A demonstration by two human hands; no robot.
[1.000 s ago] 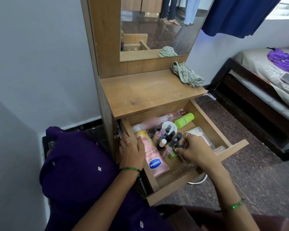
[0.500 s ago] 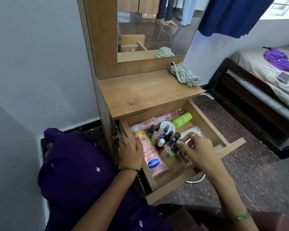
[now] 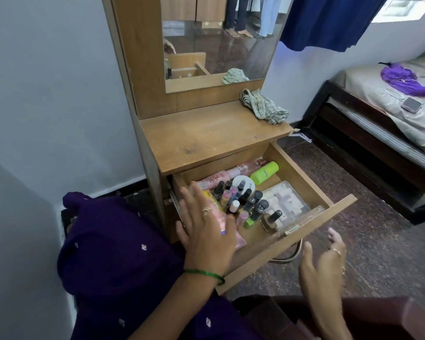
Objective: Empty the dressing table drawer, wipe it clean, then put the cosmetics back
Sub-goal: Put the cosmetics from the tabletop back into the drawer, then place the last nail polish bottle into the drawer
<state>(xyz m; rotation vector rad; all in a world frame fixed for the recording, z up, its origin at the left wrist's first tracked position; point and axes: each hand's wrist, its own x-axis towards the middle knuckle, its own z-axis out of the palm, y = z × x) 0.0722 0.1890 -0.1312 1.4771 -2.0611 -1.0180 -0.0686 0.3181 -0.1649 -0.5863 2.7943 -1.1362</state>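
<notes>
The wooden drawer [image 3: 302, 173] of the dressing table stands pulled out and full of cosmetics. Several nail polish bottles [image 3: 249, 203] stand in its middle, a green tube [image 3: 264, 173] and a pink bottle [image 3: 221, 176] lie at the back, and a clear plastic case [image 3: 288, 201] sits at the right. My left hand [image 3: 206, 229] hovers over the drawer's left side with fingers spread, covering most of a pink lotion tube [image 3: 239, 241]. My right hand [image 3: 324, 263] is outside the drawer front, fingers loosely spread, holding nothing.
A checked cloth [image 3: 263, 106] lies on the tabletop [image 3: 206, 138] at the back right, below the mirror [image 3: 219, 40]. A bed [image 3: 390, 114] with a phone [image 3: 411, 104] stands to the right. A metal handle [image 3: 290, 256] hangs under the drawer front.
My right hand has left the nail polish bottles and drawn back outside the drawer front. My left hand has lifted off the drawer's left edge and spread open over the lotion tube.
</notes>
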